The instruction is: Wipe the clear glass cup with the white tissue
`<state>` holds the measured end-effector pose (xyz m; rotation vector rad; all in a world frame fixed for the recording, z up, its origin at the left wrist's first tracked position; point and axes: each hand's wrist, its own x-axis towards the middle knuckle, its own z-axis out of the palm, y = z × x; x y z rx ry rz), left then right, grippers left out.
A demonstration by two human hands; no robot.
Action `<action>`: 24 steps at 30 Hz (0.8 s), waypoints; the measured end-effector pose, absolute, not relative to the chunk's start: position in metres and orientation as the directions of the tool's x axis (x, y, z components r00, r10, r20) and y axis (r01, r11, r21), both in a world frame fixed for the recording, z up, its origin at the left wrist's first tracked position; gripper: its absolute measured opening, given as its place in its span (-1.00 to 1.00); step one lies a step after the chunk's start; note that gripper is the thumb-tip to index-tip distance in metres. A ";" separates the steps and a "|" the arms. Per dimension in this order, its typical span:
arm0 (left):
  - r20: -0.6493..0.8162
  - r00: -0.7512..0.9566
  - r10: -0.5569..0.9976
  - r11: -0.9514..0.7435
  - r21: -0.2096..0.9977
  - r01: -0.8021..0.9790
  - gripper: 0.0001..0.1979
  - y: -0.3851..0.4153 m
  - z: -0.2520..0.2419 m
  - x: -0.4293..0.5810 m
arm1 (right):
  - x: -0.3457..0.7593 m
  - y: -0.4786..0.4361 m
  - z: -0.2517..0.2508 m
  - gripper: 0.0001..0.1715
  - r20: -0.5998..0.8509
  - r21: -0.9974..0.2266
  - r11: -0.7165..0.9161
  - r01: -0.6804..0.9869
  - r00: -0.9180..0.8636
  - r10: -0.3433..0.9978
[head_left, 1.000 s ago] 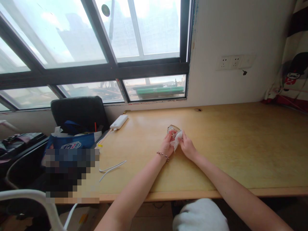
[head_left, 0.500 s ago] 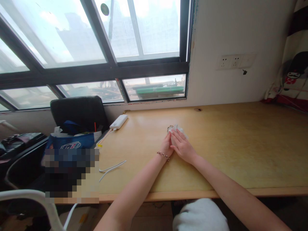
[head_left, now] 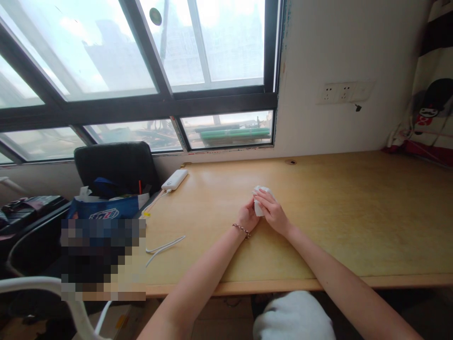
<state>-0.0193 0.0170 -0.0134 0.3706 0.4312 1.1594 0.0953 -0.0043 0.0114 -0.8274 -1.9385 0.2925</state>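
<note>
A crumpled white tissue (head_left: 260, 209) is between my two hands, above the wooden desk (head_left: 339, 226). My right hand (head_left: 274, 213) is closed over the tissue from the right, fingers bent across its top. Below and to the left, my left hand (head_left: 248, 215) is curled up against it, with a braided bracelet (head_left: 241, 230) on the wrist. Whatever my left fingers grip is covered by the tissue and the right hand; the small dark patterned object seen a moment earlier is out of sight.
A white power bank (head_left: 175, 180) with a cable lies at the desk's back left. A loose white cable (head_left: 166, 245) is nearer the front. Left of the desk are a black chair (head_left: 115, 163) and a blue bag (head_left: 106, 212). Wall sockets (head_left: 336, 92) are at right.
The tissue has been folded over further, and the dark patterned object at my fingertips is now hidden. My right fingers have bent more and shifted slightly right.
</note>
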 end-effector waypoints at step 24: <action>-0.105 0.360 0.927 0.314 0.744 -0.590 -0.68 0.011 -0.015 -0.005 | 0.104 0.014 0.001 -0.79 -0.178 -0.813 -0.036 -0.581 0.189 0.966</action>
